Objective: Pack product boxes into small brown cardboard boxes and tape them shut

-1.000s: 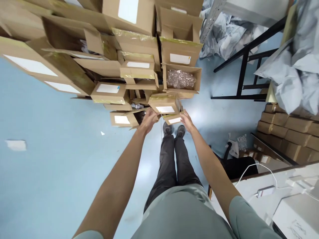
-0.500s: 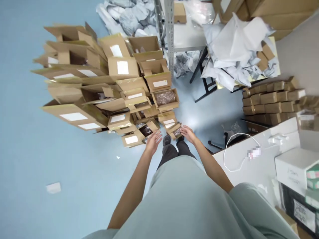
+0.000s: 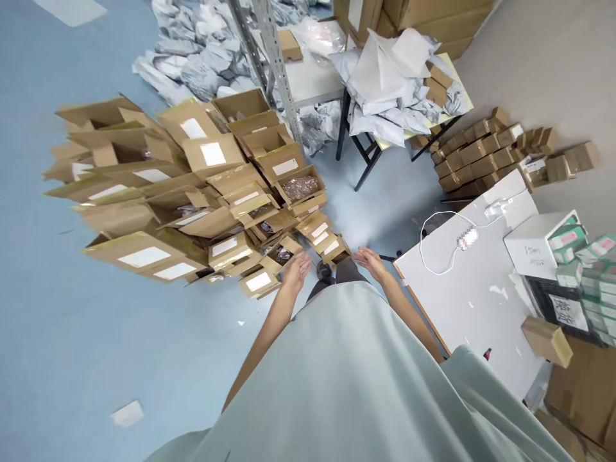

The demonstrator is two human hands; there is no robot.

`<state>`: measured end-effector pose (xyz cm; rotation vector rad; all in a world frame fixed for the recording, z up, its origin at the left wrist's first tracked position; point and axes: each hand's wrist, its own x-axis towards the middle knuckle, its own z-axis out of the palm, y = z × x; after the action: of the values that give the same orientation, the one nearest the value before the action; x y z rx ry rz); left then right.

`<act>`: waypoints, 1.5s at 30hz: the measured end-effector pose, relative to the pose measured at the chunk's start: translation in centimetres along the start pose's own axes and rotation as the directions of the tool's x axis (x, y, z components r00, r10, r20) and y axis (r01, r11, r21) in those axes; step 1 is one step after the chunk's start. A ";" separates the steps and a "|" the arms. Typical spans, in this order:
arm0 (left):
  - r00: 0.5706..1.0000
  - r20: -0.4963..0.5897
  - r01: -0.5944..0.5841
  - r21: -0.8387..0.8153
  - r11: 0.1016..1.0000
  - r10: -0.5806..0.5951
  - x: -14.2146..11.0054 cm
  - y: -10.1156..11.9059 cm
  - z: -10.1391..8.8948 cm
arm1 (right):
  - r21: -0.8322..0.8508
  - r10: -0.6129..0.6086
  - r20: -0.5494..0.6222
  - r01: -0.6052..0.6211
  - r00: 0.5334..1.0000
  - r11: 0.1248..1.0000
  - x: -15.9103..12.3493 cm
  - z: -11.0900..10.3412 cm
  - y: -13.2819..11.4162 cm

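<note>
My left hand (image 3: 297, 272) hangs with its fingers stretched out, near an open cardboard box (image 3: 258, 282) with a white label and dark contents. On the other side my right hand (image 3: 370, 262) is also open, beside a small open cardboard box (image 3: 336, 249) close to my feet. Neither hand visibly holds anything. Between them shows one dark shoe (image 3: 324, 270). Ahead and to the left stand several open cardboard boxes in rows; one box (image 3: 301, 186) holds clear plastic-wrapped items.
A metal shelf post (image 3: 275, 70) rises behind the boxes, with grey mailing bags (image 3: 202, 64) beside it. Bags cover a table (image 3: 452, 64) at the back. A white table (image 3: 447, 308) stands right, bearing a white cable (image 3: 422, 237) and a white box (image 3: 532, 247).
My view has turned and shifted, showing more of the white table on the right. My right hand has moved slightly away from the small box; both hands remain open.
</note>
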<state>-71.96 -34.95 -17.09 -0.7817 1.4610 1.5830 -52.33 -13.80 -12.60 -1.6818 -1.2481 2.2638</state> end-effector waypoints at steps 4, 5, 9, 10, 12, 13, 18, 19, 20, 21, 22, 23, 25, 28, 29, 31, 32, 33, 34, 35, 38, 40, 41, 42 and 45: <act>0.999 -0.005 -0.032 0.024 0.999 0.033 -1.5 -0.4 -0.7 | 0.012 0.003 -0.036 -0.002 0.999 1.000 -1.9 -1.3 0.8; 0.999 -0.008 -0.044 0.026 0.999 0.044 -1.9 -0.6 -0.8 | 0.019 -0.006 -0.040 0.006 0.999 1.000 -2.1 -1.6 0.8; 0.996 -0.027 -0.086 0.025 0.996 0.086 -3.9 -1.9 -1.1 | 0.044 -0.058 -0.045 0.060 0.997 0.997 -2.8 -3.4 0.3; 0.995 -0.033 -0.092 0.023 0.996 0.093 -4.4 -2.4 -1.0 | 0.047 -0.071 -0.039 0.072 0.997 0.996 -2.8 -4.0 0.1; 0.994 -0.046 -0.101 0.018 0.995 0.102 -5.3 -3.6 -0.6 | 0.051 -0.094 -0.024 0.095 0.995 0.994 -2.9 -5.3 -0.1; 0.993 -0.055 -0.105 0.016 0.994 0.106 -5.7 -4.3 -0.2 | 0.051 -0.102 -0.015 0.102 0.995 0.993 -2.8 -6.0 -0.1; 0.985 -0.113 -0.134 -0.003 0.991 0.133 -8.0 -9.1 2.0 | 0.020 -0.131 0.039 0.130 0.991 0.991 -2.1 -9.6 0.7; 0.984 -0.115 -0.141 -0.009 0.990 0.139 -8.5 -10.2 2.5 | 0.008 -0.145 0.047 0.144 0.988 0.989 -1.9 -10.2 1.0; 0.983 -0.111 -0.147 -0.014 0.989 0.145 -9.1 -11.2 2.9 | -0.003 -0.160 0.051 0.160 0.986 0.987 -1.8 -10.6 1.3; 0.983 -0.103 -0.154 -0.019 0.988 0.152 -9.6 -12.2 3.3 | -0.013 -0.172 0.051 0.173 0.984 0.985 -1.7 -11.0 1.6; 0.983 -0.092 -0.163 -0.025 0.986 0.160 -10.2 -13.0 3.6 | -0.020 -0.183 0.046 0.184 0.982 0.983 -1.7 -11.2 1.8; 0.982 -0.080 -0.173 -0.032 0.984 0.170 -10.7 -13.7 3.8 | -0.026 -0.194 0.040 0.196 0.980 0.980 -1.7 -11.4 2.0; 0.980 -0.058 -0.195 -0.048 0.980 0.192 -11.8 -14.5 4.0 | -0.035 -0.218 0.029 0.219 0.975 0.975 -2.0 -11.4 2.3; 0.969 -0.040 -0.248 -0.075 0.966 0.246 -13.1 -14.4 3.5 | -0.049 -0.272 0.031 0.273 0.962 0.961 -3.1 -11.4 2.5; 0.963 -0.037 -0.268 -0.085 0.960 0.266 -13.5 -14.2 3.1 | -0.055 -0.291 0.035 0.292 0.956 0.955 -3.6 -11.3 2.6; 0.953 -0.028 -0.302 -0.103 0.948 0.301 -14.3 -13.7 1.8 | -0.073 -0.319 0.037 0.321 0.947 0.944 -4.6 -11.1 2.9; 0.949 -0.020 -0.315 -0.110 0.943 0.314 -14.5 -13.6 1.0 | -0.083 -0.328 0.035 0.330 0.944 0.940 -5.1 -10.9 3.1; 0.945 -0.011 -0.326 -0.117 0.938 0.327 -14.8 -13.4 0.1 | -0.093 -0.335 0.028 0.336 0.942 0.937 -5.7 -10.8 3.4; 0.940 -0.001 -0.339 -0.123 0.933 0.341 -15.0 -13.3 -1.0 | -0.101 -0.341 0.020 0.341 0.940 0.935 -6.2 -10.5 3.8; 0.935 0.006 -0.351 -0.129 0.927 0.355 -15.2 -13.3 -2.1 | -0.107 -0.348 0.014 0.348 0.937 0.931 -6.7 -10.3 4.2; 0.924 -0.008 -0.380 -0.147 0.913 0.383 -15.7 -13.4 -5.7 | -0.122 -0.387 0.007 0.385 0.922 0.915 -8.3 -9.4 5.7; 0.925 -0.055 -0.380 -0.155 0.912 0.377 -16.1 -13.5 -7.6 | -0.138 -0.419 -0.003 0.414 0.908 0.900 -9.3 -9.0 6.6; 0.926 -0.079 -0.378 -0.157 0.913 0.370 -16.2 -13.5 -8.3 | -0.146 -0.431 -0.010 0.425 0.902 0.893 -9.9 -8.8 7.0; 0.926 -0.096 -0.376 -0.158 0.913 0.365 -16.4 -13.5 -8.8 | -0.154 -0.440 -0.020 0.432 0.898 0.889 -10.4 -8.7 7.4; 0.922 -0.083 -0.387 -0.152 0.909 0.379 -17.0 -13.5 -9.2 | -0.164 -0.438 -0.056 0.424 0.897 0.891 -11.9 -8.6 8.2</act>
<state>-52.92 -46.93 -9.91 -0.6581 1.6069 2.0149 -37.20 -20.20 -9.15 -1.3509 -1.6113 1.8522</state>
